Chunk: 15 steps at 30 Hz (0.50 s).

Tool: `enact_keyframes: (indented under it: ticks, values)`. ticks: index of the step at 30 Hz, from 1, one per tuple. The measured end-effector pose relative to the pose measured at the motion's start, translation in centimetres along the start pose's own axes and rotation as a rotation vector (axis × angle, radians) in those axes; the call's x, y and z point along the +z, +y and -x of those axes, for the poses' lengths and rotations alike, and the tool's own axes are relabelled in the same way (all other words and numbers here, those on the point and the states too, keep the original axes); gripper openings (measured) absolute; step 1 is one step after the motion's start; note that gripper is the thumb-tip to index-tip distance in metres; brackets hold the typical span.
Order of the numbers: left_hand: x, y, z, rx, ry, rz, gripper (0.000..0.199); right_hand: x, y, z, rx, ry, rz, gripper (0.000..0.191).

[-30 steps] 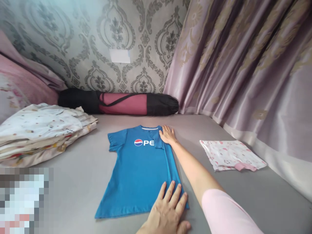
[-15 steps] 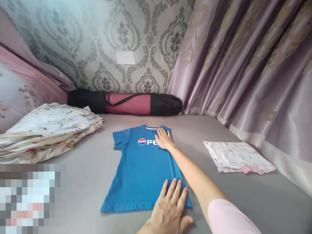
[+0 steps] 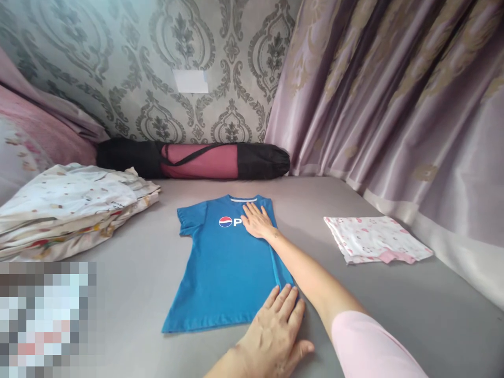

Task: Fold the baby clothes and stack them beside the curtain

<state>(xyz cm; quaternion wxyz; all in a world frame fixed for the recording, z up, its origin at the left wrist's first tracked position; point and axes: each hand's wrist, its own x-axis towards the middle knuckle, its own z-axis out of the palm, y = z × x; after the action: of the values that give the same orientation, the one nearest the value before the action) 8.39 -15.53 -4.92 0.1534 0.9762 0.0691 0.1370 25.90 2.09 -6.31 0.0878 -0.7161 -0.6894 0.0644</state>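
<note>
A blue short-sleeved T-shirt (image 3: 224, 273) lies flat, front up, with a round red, white and blue logo and a white letter P showing. Its left sleeve lies spread out, while the right side is folded inward along a long crease. My right hand (image 3: 258, 220) rests palm down on the upper right chest, fingers stretched, covering part of the lettering. Near the hem, my left hand (image 3: 277, 325) presses flat on the lower right corner with its fingers extended and thumb out to the side. Neither hand grips the cloth.
A grey sheet (image 3: 129, 294) covers the surface. At left lies a pile of patterned cloth (image 3: 79, 205); at right, a folded white and pink garment (image 3: 374, 239). A black and maroon roll bag (image 3: 200, 160) lies along the wall, beside mauve curtains (image 3: 354, 94).
My right hand has slid slightly inward over the chest, hiding more of the lettering. My left hand stays at the lower right corner. The whole view has shifted a little.
</note>
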Motion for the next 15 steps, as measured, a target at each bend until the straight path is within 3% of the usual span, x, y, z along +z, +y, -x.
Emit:
enact_keyframes:
  ticks: [2,6,9,11,15]
  values:
    - [-0.4,0.2,-0.1,-0.014,0.014,0.02,0.061,0.2,0.0,0.0,-0.004,0.004,-0.043,0.063]
    - [-1.1,0.7,-0.6,-0.182,0.137,0.059,0.041,-1.3,1.1,0.0,-0.017,-0.048,-0.284,0.065]
    - [-1.5,0.3,-0.8,-0.28,0.186,0.046,0.03,-2.5,2.7,1.4,0.067,0.045,-0.399,0.064]
    - [-1.7,-0.2,-0.8,-0.329,0.195,-0.001,0.031,-2.6,3.7,3.1,0.136,0.088,-0.334,0.064]
    - [-1.8,-1.1,-0.7,-0.42,0.212,-0.087,0.035,-1.5,4.8,6.9,0.164,0.009,-0.116,0.065]
